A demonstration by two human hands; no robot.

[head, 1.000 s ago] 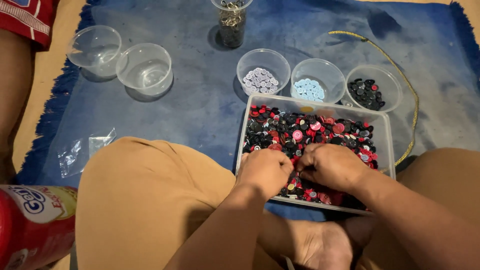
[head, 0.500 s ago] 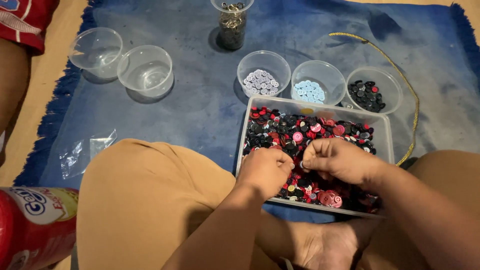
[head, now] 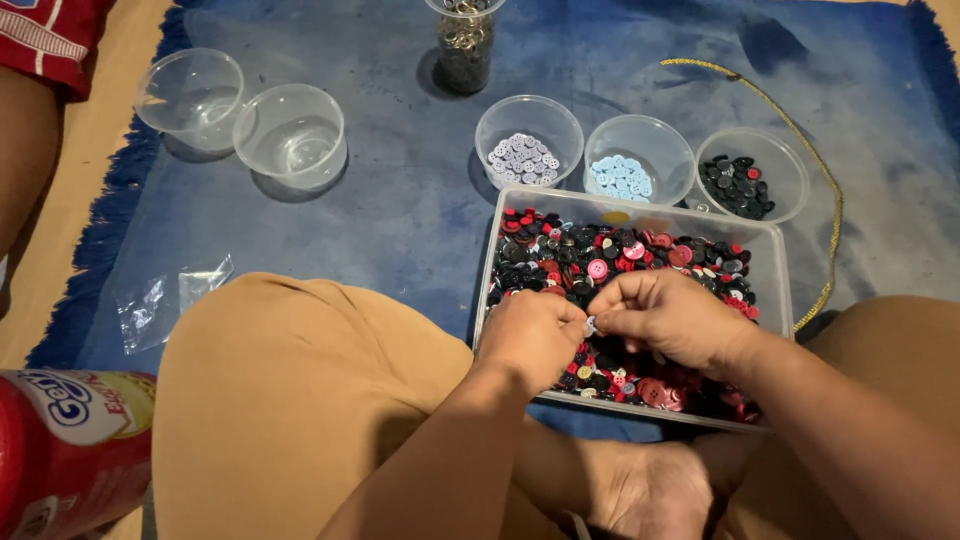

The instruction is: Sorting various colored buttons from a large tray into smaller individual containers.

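Both my hands over the button tray [head: 780, 262] | left hand [head: 532, 336] clenched | right hand [head: 668, 316] pinching a small pale button [head: 590, 324] | fingertips touching.

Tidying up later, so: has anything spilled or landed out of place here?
Nothing spilled. The buttons stay inside the rectangular tray and three small bowls. Only a crumpled clear plastic bag lies loose on the blue mat.

Our left hand [head: 535, 335] and right hand [head: 670, 318] hide part of the button tray [head: 765, 240]; the tiny pinched piece is perhaps a button.
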